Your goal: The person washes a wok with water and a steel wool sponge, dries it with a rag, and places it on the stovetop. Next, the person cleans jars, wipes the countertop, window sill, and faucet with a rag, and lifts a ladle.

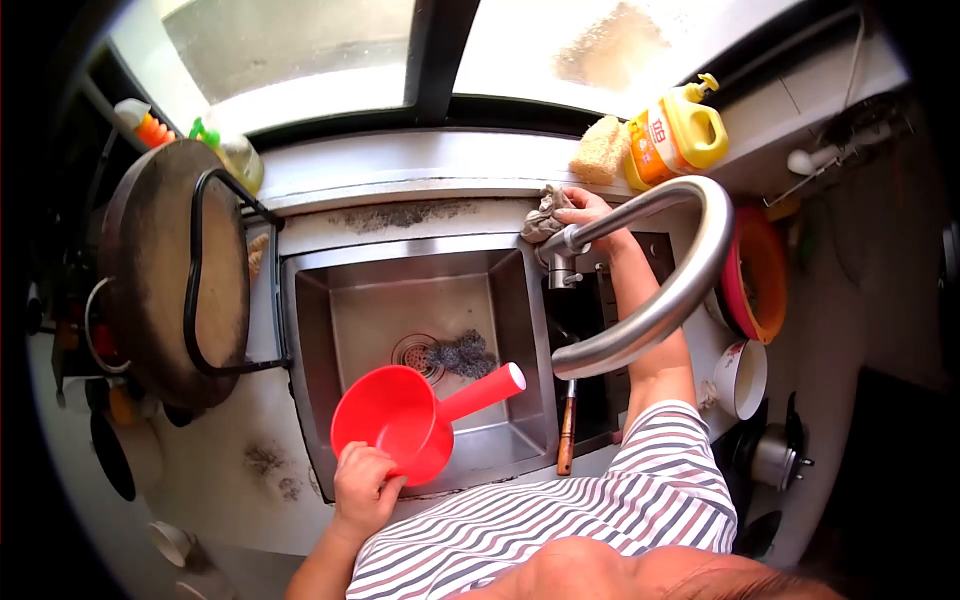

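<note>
My left hand point(364, 487) grips the rim of a red plastic water dipper point(415, 445), whose bowl is tilted open over the front of the steel sink point(540, 400). Its handle points right, toward the spout of the faucet point(705, 270). Behind the faucet base, my right hand point(588, 212) has its fingers closed on a crumpled greyish rag point(544, 215) at the sink's back corner. Part of that hand is hidden by the faucet. A dark mesh scrubber point(462, 354) lies beside the drain point(415, 355) in the sink.
On the back ledge stand a yellow pump bottle point(672, 140) and a sponge point(598, 150). A round cutting board point(175, 270) leans in a black rack at left. A wooden-handled tool point(567, 430) lies right of the sink, with basins point(765, 275) and a white bowl point(741, 380) beyond.
</note>
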`<state>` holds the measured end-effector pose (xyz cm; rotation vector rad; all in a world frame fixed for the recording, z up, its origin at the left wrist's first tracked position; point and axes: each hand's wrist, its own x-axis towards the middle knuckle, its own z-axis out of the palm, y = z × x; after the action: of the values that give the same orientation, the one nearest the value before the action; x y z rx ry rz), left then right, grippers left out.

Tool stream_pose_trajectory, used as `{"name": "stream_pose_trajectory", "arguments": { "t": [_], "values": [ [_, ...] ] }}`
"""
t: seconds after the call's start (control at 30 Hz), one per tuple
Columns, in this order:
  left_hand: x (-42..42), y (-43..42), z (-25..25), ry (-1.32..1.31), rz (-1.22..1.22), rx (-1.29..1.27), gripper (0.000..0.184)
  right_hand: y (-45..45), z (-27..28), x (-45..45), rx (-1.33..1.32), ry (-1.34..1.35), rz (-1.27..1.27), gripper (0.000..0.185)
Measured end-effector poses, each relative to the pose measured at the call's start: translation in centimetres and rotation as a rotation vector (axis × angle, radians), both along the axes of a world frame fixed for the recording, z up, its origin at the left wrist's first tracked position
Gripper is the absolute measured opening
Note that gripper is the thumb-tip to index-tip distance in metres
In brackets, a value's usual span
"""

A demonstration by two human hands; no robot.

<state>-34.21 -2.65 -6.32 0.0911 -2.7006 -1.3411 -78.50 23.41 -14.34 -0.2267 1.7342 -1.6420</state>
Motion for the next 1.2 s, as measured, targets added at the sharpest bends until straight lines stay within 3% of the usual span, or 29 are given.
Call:
{"name": "stream_pose_trajectory", "arguments": {
  "t": [0.07,0.13,0.27,0.47,0.53,0.6,0.67,0.73,0.77,0.8,0.87,0.93,1.0,1.07,1.13,1.2],
  "values": [
    [0.0,-0.2,-0.3,-0.009,-0.001,0.016,0.018,-1.4,0.8,0.0,0.000,-0.051,0.098,0.035],
    [-0.3,-0.2,-0.5,-0.012,0.009,0.025,0.017,-1.6,-1.1,-1.0,-0.122,-0.284,0.183,0.033],
    [-0.6,-0.5,-0.5,-0.004,-0.002,0.035,0.020,-3.0,-1.0,-2.2,0.015,-0.286,0.368,0.019],
    [-0.5,-0.7,-0.3,-0.020,0.083,0.086,0.020,-1.8,0.4,-1.4,0.161,-0.132,0.132,0.014],
    [-0.1,-0.6,-0.5,0.017,0.084,0.075,0.020,-0.5,2.0,0.8,0.053,-0.009,-0.160,0.015],
    [0.1,-0.6,-0.4,0.012,0.073,0.112,0.020,4.1,2.7,1.5,0.161,0.319,-0.246,0.017],
    [0.3,-0.8,-0.3,0.014,0.061,0.141,0.020,4.6,7.7,6.2,0.550,0.407,-0.318,0.019],
    [0.6,-0.8,-0.3,0.061,0.065,0.175,0.019,2.4,11.4,12.1,0.596,0.264,-0.135,0.020],
    [0.7,-0.8,-0.2,0.066,0.060,0.177,0.019,1.2,11.2,14.2,0.581,0.375,0.047,0.018],
    [0.8,-0.9,0.0,0.063,0.046,0.161,0.019,-0.2,10.8,16.0,0.562,0.478,0.227,0.018],
    [1.2,-0.7,0.3,0.058,0.016,0.143,0.019,-4.3,10.4,17.0,0.564,0.959,0.320,0.014],
    [1.4,-0.4,0.4,0.096,0.008,0.096,0.019,-8.1,9.1,14.7,0.821,1.392,0.311,0.031],
    [1.7,-0.5,1.4,0.081,-0.011,0.112,0.019,-10.7,6.9,11.4,1.315,1.263,0.396,0.046],
    [2.2,-0.8,2.1,0.069,-0.025,0.122,0.020,-11.1,2.5,8.6,1.502,0.989,0.359,0.048],
    [2.7,-1.0,2.2,0.092,0.020,0.146,0.019,-10.2,-2.9,7.9,1.470,1.200,0.100,0.041],
    [3.1,-1.1,2.1,0.089,0.043,0.131,0.019,-9.9,-4.6,9.9,1.387,1.449,0.034,0.032]
  ]
}}
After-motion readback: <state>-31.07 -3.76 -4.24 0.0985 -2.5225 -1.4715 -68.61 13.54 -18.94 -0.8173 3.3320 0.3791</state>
